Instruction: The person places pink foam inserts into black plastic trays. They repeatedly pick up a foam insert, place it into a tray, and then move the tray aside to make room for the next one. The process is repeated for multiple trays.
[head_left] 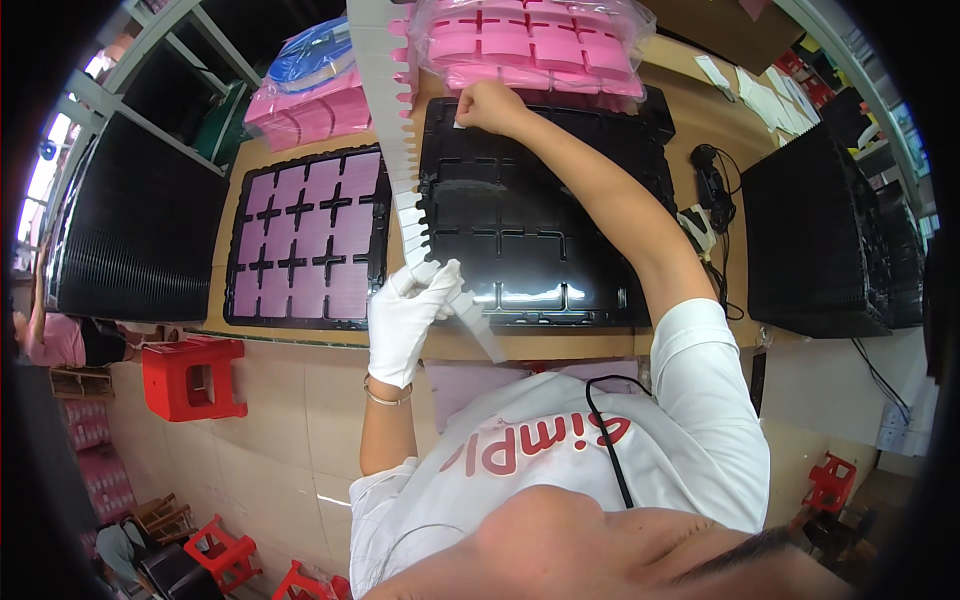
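Observation:
My left hand (pixel 408 315), in a white glove, is closed around the near part of a long pale strip (pixel 385 95) with notched edges. Its short loose end hangs past the fingers toward the table's near edge. The strip runs away from me between two black trays. My right hand (pixel 490 107), bare, is curled closed over the far left part of the larger black tray (pixel 505 210). A small white bit shows under its fingers, too little to name. To the left lies a black tray with pink pads (pixel 290 210) set between black cross-shaped dividers.
Bagged pink foam pieces (pixel 530 45) stand behind the larger tray. A pink stack with a blue roll (pixel 312 55) sits far left. Tall stacks of black trays (pixel 135 225) (pixel 815 230) flank the table. A corded black device (pixel 712 185) lies right; a red stool (pixel 193 377) stands left.

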